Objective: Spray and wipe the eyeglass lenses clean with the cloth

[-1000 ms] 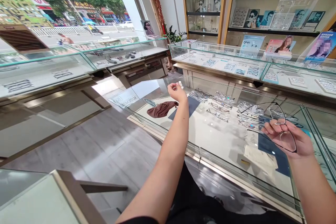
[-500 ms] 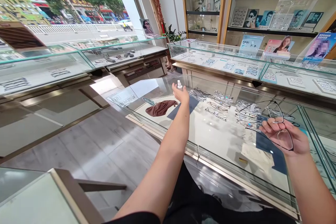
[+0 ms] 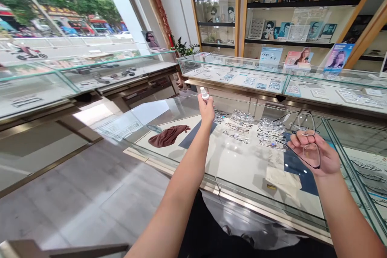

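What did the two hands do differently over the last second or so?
The left hand turned the small white bottle from tilted at its fingertips to upright, cap up, and now grips it around the body. The right hand kept holding the glasses, palm up. The brown cloth stayed where it lay at the glass counter.

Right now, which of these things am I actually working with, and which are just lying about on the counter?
In use:
small spray bottle, held up in the left hand
pair of glasses, held in the right hand

Lying about, untouched:
brown cloth
rows of spectacles in the glass case
dark blue mat
leaflets on the far counter
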`<state>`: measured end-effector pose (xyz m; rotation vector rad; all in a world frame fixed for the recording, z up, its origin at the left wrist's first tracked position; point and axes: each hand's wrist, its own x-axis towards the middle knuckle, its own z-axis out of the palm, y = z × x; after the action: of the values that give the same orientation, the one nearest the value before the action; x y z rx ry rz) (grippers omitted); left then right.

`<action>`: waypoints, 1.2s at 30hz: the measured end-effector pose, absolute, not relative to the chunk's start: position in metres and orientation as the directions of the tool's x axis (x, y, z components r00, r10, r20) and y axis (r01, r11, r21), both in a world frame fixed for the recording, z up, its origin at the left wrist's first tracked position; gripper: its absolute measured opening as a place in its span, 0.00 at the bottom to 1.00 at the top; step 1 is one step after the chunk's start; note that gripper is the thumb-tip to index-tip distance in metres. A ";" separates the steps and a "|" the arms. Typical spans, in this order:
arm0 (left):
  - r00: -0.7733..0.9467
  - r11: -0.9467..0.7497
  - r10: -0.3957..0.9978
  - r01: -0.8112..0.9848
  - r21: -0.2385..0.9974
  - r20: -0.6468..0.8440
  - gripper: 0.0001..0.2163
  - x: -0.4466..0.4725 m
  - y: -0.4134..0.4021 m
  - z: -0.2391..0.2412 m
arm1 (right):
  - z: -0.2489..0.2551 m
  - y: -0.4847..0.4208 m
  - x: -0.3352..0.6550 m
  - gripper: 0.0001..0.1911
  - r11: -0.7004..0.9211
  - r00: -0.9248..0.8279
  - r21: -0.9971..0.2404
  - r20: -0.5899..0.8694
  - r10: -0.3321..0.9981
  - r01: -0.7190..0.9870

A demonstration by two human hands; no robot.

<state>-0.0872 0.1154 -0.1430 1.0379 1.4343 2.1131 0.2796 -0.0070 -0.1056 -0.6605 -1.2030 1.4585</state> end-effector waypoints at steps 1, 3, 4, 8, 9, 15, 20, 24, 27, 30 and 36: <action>-0.543 -0.440 0.751 0.015 0.898 0.377 0.13 -0.072 0.109 -0.138 | -0.107 -0.007 0.278 0.21 0.109 -0.250 -0.924 0.211 0.945 -0.367; -0.246 -0.420 0.892 -0.142 0.896 0.379 0.17 -0.042 0.090 -0.132 | -0.110 -0.009 0.273 0.19 0.134 -0.207 -0.929 0.214 0.955 -0.344; -0.072 -0.372 0.928 -0.203 0.906 0.365 0.20 -0.027 0.079 -0.130 | -0.111 -0.009 0.270 0.19 0.146 -0.182 -0.931 0.216 0.959 -0.334; 0.449 -0.106 0.861 -0.302 0.947 0.239 0.36 0.013 0.036 -0.123 | -0.117 -0.013 0.255 0.20 0.168 -0.133 -0.937 0.217 0.967 -0.306; 0.526 -0.051 0.824 -0.300 0.953 0.210 0.37 0.019 0.028 -0.122 | -0.118 -0.014 0.251 0.20 0.155 -0.136 -0.940 0.204 0.969 -0.304; 0.647 0.082 0.747 -0.317 0.945 0.152 0.38 0.029 0.017 -0.120 | -0.125 -0.019 0.239 0.21 0.142 -0.150 -0.955 0.185 0.971 -0.259; 0.452 -0.215 0.862 -0.086 0.973 0.231 0.35 0.028 0.024 -0.130 | -0.128 -0.023 0.232 0.22 0.229 -0.186 -0.970 0.242 0.952 -0.088; 0.420 -0.357 0.861 0.097 0.929 0.288 0.32 0.029 0.025 -0.138 | -0.128 -0.026 0.227 0.23 0.229 -0.274 -0.971 0.240 0.931 -0.073; 0.429 -0.355 0.862 0.125 0.926 0.272 0.30 0.031 0.023 -0.139 | -0.129 -0.028 0.226 0.22 0.224 -0.303 -0.971 0.239 0.923 -0.085; 0.486 -0.347 0.833 0.088 0.934 0.264 0.30 0.030 0.020 -0.134 | -0.130 -0.027 0.227 0.21 0.218 -0.296 -0.972 0.234 0.926 -0.087; 0.547 -0.402 0.793 0.137 0.906 0.269 0.32 0.030 0.015 -0.135 | -0.132 -0.020 0.230 0.22 0.151 -0.142 -0.967 0.182 0.973 -0.207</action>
<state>0.0302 0.0145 -0.1349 1.8637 0.7614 0.8963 0.2298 -0.0204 -0.1325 -0.8610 -1.2511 1.2835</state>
